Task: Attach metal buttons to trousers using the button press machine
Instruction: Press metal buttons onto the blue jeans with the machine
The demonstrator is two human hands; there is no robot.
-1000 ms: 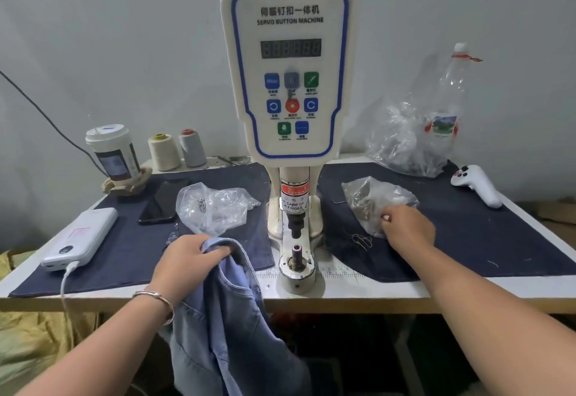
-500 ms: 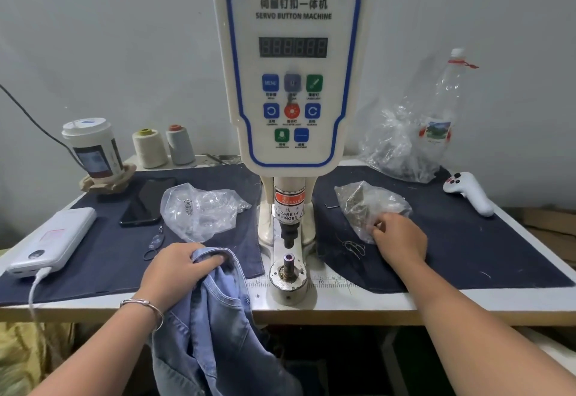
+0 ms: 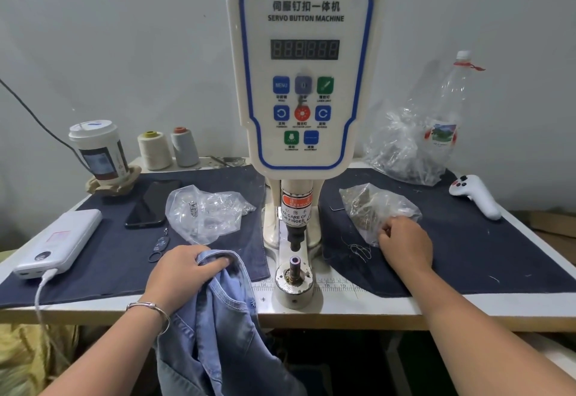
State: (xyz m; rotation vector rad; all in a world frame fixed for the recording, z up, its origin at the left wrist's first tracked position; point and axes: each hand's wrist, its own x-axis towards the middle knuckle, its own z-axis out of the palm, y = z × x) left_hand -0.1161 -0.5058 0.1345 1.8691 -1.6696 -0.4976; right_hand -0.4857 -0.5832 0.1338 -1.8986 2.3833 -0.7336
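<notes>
The white servo button machine stands at the table's middle, its lower die post bare. My left hand grips the waistband of light blue denim trousers, which hang off the table's front edge just left of the die. My right hand rests on a clear plastic bag of metal parts right of the machine, fingers curled at the bag's near edge; whether they hold a button is hidden. A second clear bag with small metal pieces lies left of the machine.
Dark cloth covers the table on both sides. On the left are a white power bank with cable, a black phone, a paper cup and two thread cones. A white controller, a plastic bottle and a large bag are back right.
The view has moved closer to the machine. My right hand has shifted slightly at the bag's near edge. My left hand keeps its grip on the trousers.
</notes>
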